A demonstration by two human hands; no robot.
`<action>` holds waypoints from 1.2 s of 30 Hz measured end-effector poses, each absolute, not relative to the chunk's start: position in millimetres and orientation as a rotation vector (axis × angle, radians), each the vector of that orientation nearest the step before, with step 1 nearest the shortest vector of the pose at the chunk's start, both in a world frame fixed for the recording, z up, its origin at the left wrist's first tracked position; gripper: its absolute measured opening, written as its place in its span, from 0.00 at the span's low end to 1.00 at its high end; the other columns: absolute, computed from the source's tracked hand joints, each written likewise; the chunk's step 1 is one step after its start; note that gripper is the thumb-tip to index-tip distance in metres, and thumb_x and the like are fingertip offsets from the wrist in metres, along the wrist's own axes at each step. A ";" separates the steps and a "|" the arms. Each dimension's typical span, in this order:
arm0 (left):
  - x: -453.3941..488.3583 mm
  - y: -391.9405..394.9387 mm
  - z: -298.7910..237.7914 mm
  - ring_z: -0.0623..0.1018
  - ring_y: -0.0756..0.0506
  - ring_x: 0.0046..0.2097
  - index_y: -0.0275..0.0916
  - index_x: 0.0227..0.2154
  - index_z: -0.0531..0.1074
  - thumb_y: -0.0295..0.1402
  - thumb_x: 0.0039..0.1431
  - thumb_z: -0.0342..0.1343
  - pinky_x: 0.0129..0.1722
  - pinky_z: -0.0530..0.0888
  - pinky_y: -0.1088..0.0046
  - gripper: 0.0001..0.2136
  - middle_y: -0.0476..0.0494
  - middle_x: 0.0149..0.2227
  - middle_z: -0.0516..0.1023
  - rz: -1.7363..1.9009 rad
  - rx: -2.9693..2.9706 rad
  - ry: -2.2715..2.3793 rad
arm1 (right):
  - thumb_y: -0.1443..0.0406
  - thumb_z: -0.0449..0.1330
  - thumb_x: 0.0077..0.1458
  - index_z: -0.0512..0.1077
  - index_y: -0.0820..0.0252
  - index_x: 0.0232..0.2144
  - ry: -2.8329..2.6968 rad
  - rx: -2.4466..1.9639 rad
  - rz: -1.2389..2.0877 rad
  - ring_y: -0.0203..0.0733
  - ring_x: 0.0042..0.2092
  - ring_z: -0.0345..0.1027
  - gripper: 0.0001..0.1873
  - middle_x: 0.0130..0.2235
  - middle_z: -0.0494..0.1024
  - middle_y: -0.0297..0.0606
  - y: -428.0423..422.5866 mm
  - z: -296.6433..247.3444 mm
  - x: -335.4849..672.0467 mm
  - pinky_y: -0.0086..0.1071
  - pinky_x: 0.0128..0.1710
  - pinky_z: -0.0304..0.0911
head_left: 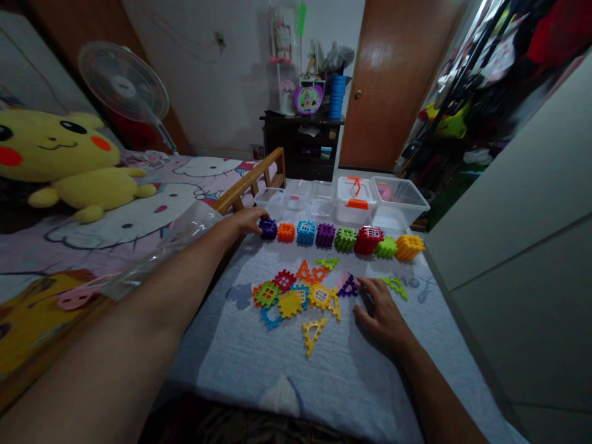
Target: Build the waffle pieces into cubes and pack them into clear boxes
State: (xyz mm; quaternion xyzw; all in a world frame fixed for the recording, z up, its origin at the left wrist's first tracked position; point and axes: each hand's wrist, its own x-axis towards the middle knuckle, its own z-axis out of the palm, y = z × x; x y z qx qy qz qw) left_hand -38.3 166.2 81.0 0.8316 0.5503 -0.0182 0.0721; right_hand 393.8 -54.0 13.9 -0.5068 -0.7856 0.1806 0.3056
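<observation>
At the left end of a row of toy stacks, my left hand point(253, 220) has its fingers closed around the top and side of a dark blue stack of notched building tiles point(268, 229). My right hand point(383, 309) rests low over the cloth with thumb and fingers apart. Its fingertips are beside a dark purple triangular tile point(348, 286), and I cannot tell whether they touch it. Left of that lies a loose pile with a yellow square tile point(290, 304), a green tile point(267, 295) and a red tile point(284, 280). A yellow triangle point(313, 336) lies nearer me.
Stacks sorted by colour continue rightward, from orange point(285, 232) to yellow point(409, 246). Behind them stand clear plastic boxes point(402, 197), one with an orange-latched lid point(356, 190). A green triangle point(396, 287) lies beyond my right hand. A wooden bed rail point(254, 179) borders the left.
</observation>
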 end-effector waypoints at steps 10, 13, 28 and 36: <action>-40.4 173.1 79.8 0.76 0.41 0.48 0.39 0.48 0.75 0.31 0.38 0.61 0.48 0.71 0.72 0.27 0.45 0.46 0.79 -0.099 2.446 1.649 | 0.64 0.59 0.53 0.65 0.58 0.57 -2.082 -1.347 0.471 0.53 0.56 0.63 0.28 0.53 0.69 0.48 -53.9 14.2 393.6 0.51 0.59 0.60; -38.1 172.9 79.5 0.76 0.41 0.48 0.39 0.48 0.75 0.30 0.38 0.61 0.50 0.71 0.71 0.27 0.44 0.47 0.79 -0.103 2.433 1.644 | 0.64 0.58 0.53 0.66 0.59 0.57 -2.084 -1.348 0.465 0.53 0.55 0.64 0.28 0.52 0.69 0.47 -54.0 14.9 392.7 0.50 0.58 0.60; -20.9 137.6 96.7 0.67 0.33 0.61 0.35 0.56 0.67 0.32 0.44 0.62 0.62 0.62 0.55 0.31 0.33 0.58 0.70 0.130 2.614 1.735 | 0.64 0.58 0.53 0.68 0.59 0.55 -2.100 -1.365 0.441 0.53 0.55 0.63 0.26 0.52 0.70 0.48 -53.6 14.6 393.2 0.51 0.58 0.60; 26.4 16.5 92.8 0.70 0.39 0.56 0.39 0.50 0.71 0.37 0.60 0.55 0.59 0.66 0.59 0.16 0.37 0.54 0.71 0.373 2.604 1.414 | 0.64 0.58 0.52 0.71 0.59 0.52 -2.122 -1.352 0.406 0.52 0.51 0.65 0.23 0.49 0.71 0.46 -51.4 12.6 392.9 0.49 0.55 0.62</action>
